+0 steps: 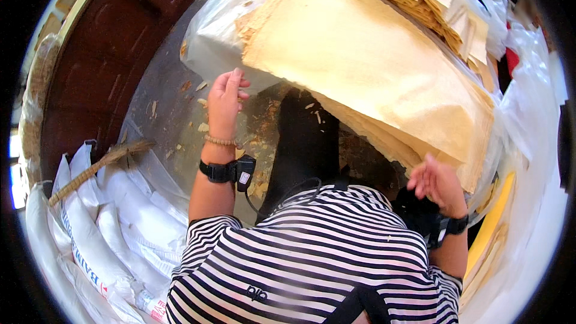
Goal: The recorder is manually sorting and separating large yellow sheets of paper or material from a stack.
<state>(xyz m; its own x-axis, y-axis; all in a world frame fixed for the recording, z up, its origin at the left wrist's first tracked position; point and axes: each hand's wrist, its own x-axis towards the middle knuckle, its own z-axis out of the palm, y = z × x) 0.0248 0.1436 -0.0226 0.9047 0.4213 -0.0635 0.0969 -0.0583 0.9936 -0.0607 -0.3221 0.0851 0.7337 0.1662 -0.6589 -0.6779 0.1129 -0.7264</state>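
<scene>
A broad stack of thin tan sheets, like wood veneer [360, 54], lies in front of me with ragged left and near edges. My left hand [229, 91] is just off the stack's left corner, fingers loosely bent and apart, and I see nothing in it. Close to the near right edge of the sheets is my right hand [437, 181], slightly blurred, with its fingers apart and nothing visible in them. Along that near edge the lower sheets hang unevenly. Whether the right fingertips touch them, I cannot tell.
Clear plastic sheeting [213, 42] surrounds the stack. More torn veneer [414, 0] is piled behind. White sacks [99, 228] and a straw broom [99, 168] are at left, below a dark red panelled door [102, 54]. Wood scraps [258, 189] litter the floor. A yellow strip [492, 222] stands at right.
</scene>
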